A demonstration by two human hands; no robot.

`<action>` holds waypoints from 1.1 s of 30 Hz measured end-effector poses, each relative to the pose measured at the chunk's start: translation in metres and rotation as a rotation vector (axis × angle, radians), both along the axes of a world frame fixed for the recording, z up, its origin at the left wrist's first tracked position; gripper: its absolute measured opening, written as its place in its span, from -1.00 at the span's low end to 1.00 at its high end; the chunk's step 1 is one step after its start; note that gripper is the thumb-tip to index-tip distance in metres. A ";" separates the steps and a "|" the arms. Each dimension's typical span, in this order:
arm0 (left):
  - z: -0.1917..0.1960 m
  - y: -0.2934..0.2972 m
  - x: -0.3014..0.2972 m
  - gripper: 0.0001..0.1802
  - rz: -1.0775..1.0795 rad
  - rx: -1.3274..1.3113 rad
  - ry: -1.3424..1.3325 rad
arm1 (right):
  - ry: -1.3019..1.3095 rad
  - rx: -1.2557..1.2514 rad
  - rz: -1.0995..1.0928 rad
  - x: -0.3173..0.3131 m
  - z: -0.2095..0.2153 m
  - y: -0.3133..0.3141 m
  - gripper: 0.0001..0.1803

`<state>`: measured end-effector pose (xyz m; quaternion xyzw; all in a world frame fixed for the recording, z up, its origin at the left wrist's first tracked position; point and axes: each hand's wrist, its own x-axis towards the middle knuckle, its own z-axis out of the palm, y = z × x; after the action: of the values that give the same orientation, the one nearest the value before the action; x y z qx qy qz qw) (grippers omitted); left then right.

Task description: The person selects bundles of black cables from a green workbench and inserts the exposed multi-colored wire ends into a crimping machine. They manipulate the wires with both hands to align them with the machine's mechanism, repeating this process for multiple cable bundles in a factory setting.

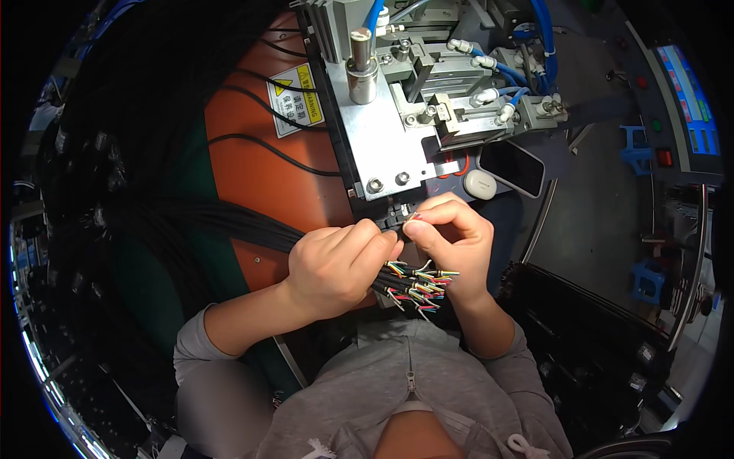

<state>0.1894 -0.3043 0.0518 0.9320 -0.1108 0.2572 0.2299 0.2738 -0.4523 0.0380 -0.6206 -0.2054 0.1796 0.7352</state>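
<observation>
My left hand (340, 264) is closed, its thumb and forefinger pinched at a black cable beside a small black fixture (394, 217); the fingers hide most of that cable. Facing it, my right hand (462, 243) pinches the thin coloured wires (414, 217) at the cable's end, just right of the fixture. A bundle of black cables (256, 226) runs in from the left and passes beneath my left hand. Its fanned-out wire ends (420, 289), white, red, yellow, green and blue, lie below and between both hands.
A metal machine with a plate (375, 145), a vertical post (362, 73) and pneumatic cylinders (474, 122) stands directly ahead. An orange work surface (245, 172) carries a warning label (297, 99). A phone (514, 164) and white case (480, 184) lie right. A lit screen (690, 99) is far right.
</observation>
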 end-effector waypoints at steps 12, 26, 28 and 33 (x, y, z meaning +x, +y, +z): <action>-0.002 -0.002 0.002 -0.78 -0.004 0.091 -0.026 | -0.114 -0.254 0.236 0.020 0.006 -0.020 -0.88; -0.003 -0.005 0.001 -0.67 0.021 0.279 0.059 | -0.570 -0.400 -0.022 0.020 -0.013 -0.007 -0.95; 0.000 -0.007 0.001 -0.65 0.053 0.295 0.102 | -0.646 -0.428 -0.024 0.021 -0.014 -0.004 -0.96; 0.004 -0.013 0.002 -0.65 0.128 0.320 0.159 | -0.618 -0.485 0.028 0.020 -0.014 -0.005 -0.94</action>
<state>0.1912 -0.3177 0.0555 0.9793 -0.0723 0.1759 0.0699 0.2933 -0.4569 0.0242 -0.7982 -0.3773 0.0376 0.4681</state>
